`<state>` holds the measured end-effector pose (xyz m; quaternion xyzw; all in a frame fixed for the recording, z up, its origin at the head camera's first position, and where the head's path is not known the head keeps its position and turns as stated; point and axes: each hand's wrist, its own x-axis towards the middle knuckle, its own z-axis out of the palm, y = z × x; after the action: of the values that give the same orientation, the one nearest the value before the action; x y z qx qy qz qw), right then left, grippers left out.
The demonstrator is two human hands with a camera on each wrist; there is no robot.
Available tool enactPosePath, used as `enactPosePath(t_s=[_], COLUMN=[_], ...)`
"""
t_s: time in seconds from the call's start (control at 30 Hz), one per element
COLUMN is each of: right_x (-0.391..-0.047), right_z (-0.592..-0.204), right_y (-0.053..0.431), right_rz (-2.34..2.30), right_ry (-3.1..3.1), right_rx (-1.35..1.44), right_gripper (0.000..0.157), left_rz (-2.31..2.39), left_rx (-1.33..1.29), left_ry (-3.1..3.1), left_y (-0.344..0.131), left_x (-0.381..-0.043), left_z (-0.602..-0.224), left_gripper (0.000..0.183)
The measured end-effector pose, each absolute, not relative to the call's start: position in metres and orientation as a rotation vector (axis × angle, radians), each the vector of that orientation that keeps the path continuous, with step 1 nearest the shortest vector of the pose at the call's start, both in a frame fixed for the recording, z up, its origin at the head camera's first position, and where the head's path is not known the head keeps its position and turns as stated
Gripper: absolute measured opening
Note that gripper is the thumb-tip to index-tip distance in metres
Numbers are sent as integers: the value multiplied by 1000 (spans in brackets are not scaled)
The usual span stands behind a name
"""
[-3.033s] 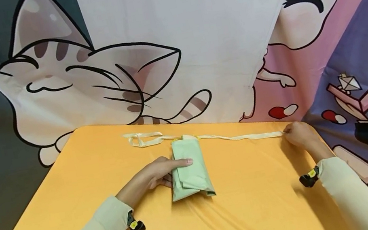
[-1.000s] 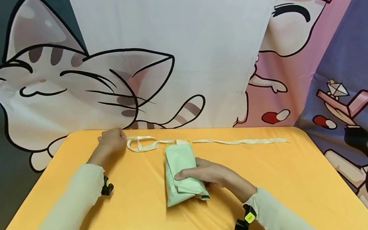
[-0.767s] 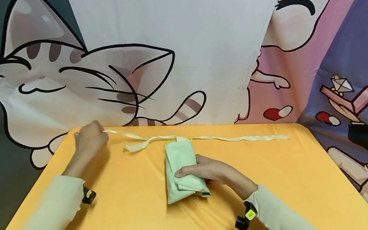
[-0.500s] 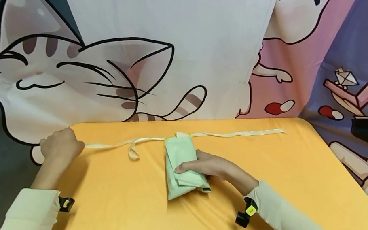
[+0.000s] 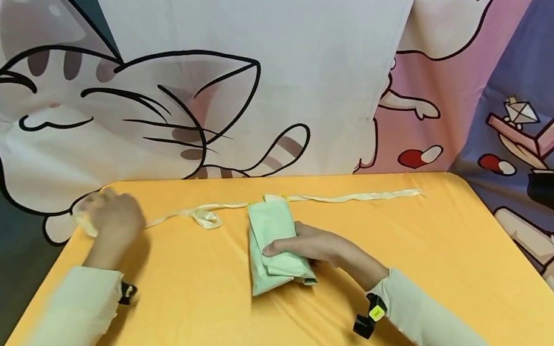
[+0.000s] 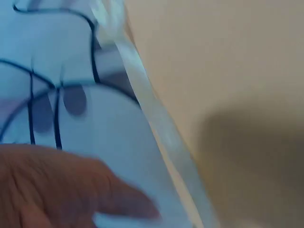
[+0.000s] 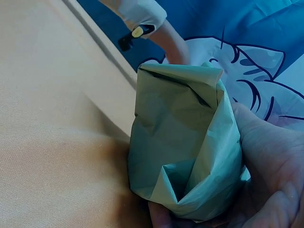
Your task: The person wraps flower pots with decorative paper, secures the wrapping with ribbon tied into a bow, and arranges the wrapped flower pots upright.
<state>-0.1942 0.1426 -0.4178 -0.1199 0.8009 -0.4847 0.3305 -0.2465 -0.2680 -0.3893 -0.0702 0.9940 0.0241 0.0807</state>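
A mint-green paper packet [image 5: 274, 235], its lower end folded, lies at the middle of the table. My right hand [image 5: 318, 247] grips it from the right, thumb on top and fingers underneath. In the right wrist view the packet's folded end [image 7: 171, 123] faces the camera. A cream ribbon [image 5: 365, 197] runs out from both sides of the packet's far end. Its left part has a small loop and leads to my left hand [image 5: 115, 220], which is blurred. A pale ribbon end shows beyond those fingers. In the left wrist view the thumb [image 6: 128, 202] lies apart from the ribbon [image 6: 164, 128]; the other fingertips are out of frame.
A yellow cloth [image 5: 218, 344] covers the table, with creases in front of the packet. Behind it hangs a cloth backdrop [image 5: 325, 65] printed with a cartoon cat and other figures. The table's left edge runs below my left forearm.
My right hand let go of the right ribbon end and took the packet from my left hand. The left hand drew the left ribbon out leftward, then came back a little right.
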Motion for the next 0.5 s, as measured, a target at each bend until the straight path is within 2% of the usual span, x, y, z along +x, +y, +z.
enactPosePath(t_s=[0.07,0.17,0.2,0.27,0.4,0.5], right_x=[-194,-194,-194,-194,-194,-195], right_z=[-417,-417,-417,-416,-418,-420], right_y=[144,145,145,145,142,141], right_rz=[-1266,-1271,-1271,-1275,-1286,-1299], right_ry=[2103,2099,2098,2089,2084,2081], right_rx=[-312,-325,-333,-339,-350,-350], right_gripper=[47,46,46,47,45,44], left_rz=[263,555,628,698,822,842], left_rx=[-6,197,263,317,431,456], left_ry=[3001,2930,2915,2904,2940,2932], left_y=[-243,-209,-207,-190,-164,-142], left_x=[-258,-274,-285,-292,-301,-294], left_z=[-395,-403,-417,-422,-426,-412], left_gripper=[50,37,33,28,32,22])
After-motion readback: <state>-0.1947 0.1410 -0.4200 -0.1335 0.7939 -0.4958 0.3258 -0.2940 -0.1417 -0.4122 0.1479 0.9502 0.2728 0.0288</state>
